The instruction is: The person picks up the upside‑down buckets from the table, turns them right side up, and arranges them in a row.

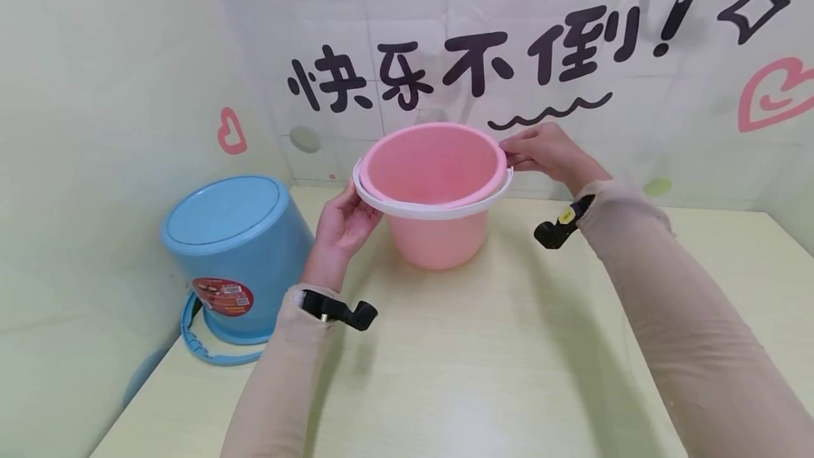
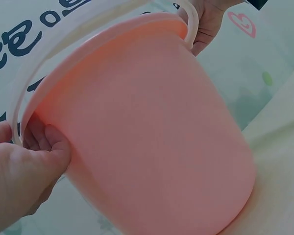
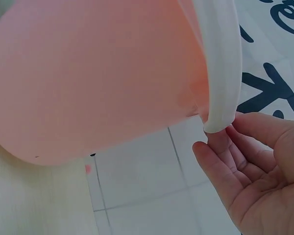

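Note:
A pink bucket (image 1: 439, 235) stands upright near the back of the table, its mouth facing up. Its white handle (image 1: 432, 212) hangs down along the front of the rim. My left hand (image 1: 343, 221) grips the left side of the rim by the handle's end; in the left wrist view its fingers (image 2: 49, 139) curl in under the rim. On the opposite side my right hand (image 1: 547, 154) holds the bucket where the handle joins it, with the fingertips (image 3: 218, 139) at the handle's end. Whether the bucket's base touches the table cannot be told.
To the left a blue bucket (image 1: 280, 260) stands upside down, with its blue handle (image 1: 222, 357) lying on the pale table (image 1: 445, 373). Behind the pink bucket rises a wall (image 1: 394, 13) with black lettering. Another wall (image 1: 95, 161) borders the left side.

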Action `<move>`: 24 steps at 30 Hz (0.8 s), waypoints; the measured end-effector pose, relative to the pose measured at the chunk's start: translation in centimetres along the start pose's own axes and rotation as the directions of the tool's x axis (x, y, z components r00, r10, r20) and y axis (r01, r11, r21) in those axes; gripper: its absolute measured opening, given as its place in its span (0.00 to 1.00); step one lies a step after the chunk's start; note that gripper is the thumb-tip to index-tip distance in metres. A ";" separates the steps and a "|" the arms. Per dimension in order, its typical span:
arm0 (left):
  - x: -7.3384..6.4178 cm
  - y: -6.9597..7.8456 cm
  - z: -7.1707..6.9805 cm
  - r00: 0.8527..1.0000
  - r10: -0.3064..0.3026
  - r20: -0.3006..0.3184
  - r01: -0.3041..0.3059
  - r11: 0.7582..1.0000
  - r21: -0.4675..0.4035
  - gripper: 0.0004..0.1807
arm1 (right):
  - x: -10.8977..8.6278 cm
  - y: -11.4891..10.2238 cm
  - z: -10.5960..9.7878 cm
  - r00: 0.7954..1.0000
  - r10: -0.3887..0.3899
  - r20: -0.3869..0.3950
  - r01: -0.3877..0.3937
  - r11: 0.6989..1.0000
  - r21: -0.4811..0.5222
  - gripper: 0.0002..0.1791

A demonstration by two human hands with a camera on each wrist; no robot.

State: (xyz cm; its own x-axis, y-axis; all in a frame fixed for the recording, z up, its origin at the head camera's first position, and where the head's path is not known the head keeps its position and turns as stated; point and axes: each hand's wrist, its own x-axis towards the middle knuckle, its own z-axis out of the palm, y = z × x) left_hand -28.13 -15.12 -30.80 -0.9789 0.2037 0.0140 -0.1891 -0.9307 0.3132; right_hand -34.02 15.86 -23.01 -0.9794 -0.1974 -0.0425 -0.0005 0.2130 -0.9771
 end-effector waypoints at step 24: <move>1.1 0.3 -1.7 0.997 -0.005 -0.075 0.018 0.985 0.171 0.11 | 0.1 1.1 0.3 0.999 0.008 -0.043 -0.010 0.998 -0.066 0.23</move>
State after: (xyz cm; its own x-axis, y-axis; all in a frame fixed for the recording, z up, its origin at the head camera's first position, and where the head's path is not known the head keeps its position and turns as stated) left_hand -29.37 -15.72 -32.33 -0.9810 0.1847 -0.0591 -0.1905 -0.8612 0.4712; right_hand -34.03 15.81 -24.12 -0.9872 -0.1543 -0.0410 -0.0036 0.2782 -0.9605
